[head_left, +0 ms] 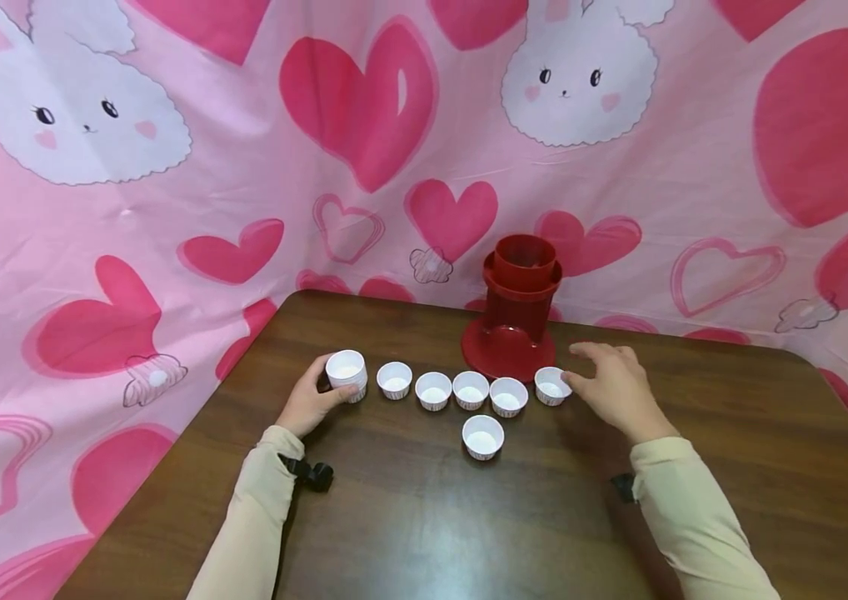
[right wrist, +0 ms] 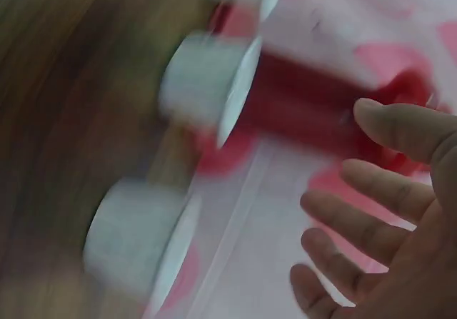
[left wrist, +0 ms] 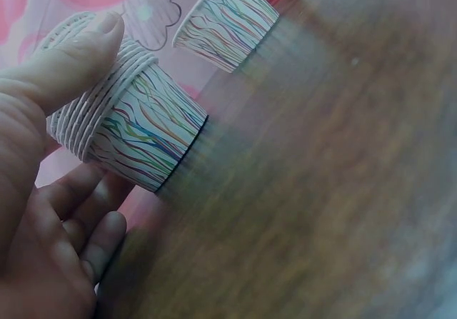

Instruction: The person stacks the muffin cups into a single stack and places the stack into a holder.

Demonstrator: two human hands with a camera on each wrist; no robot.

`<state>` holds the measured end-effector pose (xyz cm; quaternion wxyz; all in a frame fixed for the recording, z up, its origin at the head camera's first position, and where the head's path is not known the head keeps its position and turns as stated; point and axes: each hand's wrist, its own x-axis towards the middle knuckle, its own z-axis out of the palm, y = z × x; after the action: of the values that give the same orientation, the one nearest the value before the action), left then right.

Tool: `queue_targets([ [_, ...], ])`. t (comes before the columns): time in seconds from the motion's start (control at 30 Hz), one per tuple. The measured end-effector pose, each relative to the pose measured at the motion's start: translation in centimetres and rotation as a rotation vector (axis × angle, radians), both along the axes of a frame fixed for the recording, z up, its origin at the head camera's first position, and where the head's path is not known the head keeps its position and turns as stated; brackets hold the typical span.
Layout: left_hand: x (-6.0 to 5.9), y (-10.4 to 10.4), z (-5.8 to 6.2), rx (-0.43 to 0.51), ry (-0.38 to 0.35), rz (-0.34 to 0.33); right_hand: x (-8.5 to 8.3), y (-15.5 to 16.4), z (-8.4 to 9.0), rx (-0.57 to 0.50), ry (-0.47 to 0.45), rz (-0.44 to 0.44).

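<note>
We log: left hand (head_left: 309, 404) pinching stack of cups (head_left: 347, 374), upright on counter (head_left: 424, 517) | right hand (head_left: 614, 387) spread, empty, just right of end cup (head_left: 551, 386), nearer it.

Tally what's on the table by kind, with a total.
Single paper cups: 6
Cup stack, gripped by the left hand: 1 (cups within it can't be counted)
Red stand: 1
Total: 8
The right hand is open beside the rightmost cup.
</note>
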<state>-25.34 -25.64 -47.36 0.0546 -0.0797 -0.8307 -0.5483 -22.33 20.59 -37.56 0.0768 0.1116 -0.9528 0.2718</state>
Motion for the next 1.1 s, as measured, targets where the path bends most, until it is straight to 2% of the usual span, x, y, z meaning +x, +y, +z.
queue_targets([
  [0.1,0.1,0.1,-0.1,0.008,-0.005,0.001,0.1,2.6,-0.6,0.051,-0.065,-0.050],
  [0.17,0.3,0.2,0.0,0.017,-0.007,-0.006,0.2,4.2,-1.1,0.056,-0.123,-0.042],
  [0.27,1.2,0.7,1.5,0.013,-0.015,-0.013,0.4,5.7,-1.9,0.049,-0.195,-0.012],
  [0.37,2.1,1.1,3.0,0.012,-0.020,-0.020,0.5,6.5,-2.7,0.051,-0.225,0.008],
  [0.43,2.4,1.3,3.5,0.013,-0.019,-0.021,0.6,6.9,-3.3,0.046,-0.240,0.012],
  [0.67,2.4,1.4,3.5,0.022,-0.018,-0.023,0.6,7.4,-4.7,0.049,-0.193,0.019],
  [0.93,2.3,1.4,3.6,0.019,-0.013,-0.031,0.7,7.0,-4.5,0.013,-0.154,0.013],
  [1.0,2.1,1.3,3.3,0.015,-0.006,-0.033,0.7,6.9,-4.4,-0.006,-0.154,0.009],
  [1.1,1.4,0.9,2.1,0.023,-0.003,-0.026,0.6,6.6,-4.1,-0.035,-0.157,0.000],
])
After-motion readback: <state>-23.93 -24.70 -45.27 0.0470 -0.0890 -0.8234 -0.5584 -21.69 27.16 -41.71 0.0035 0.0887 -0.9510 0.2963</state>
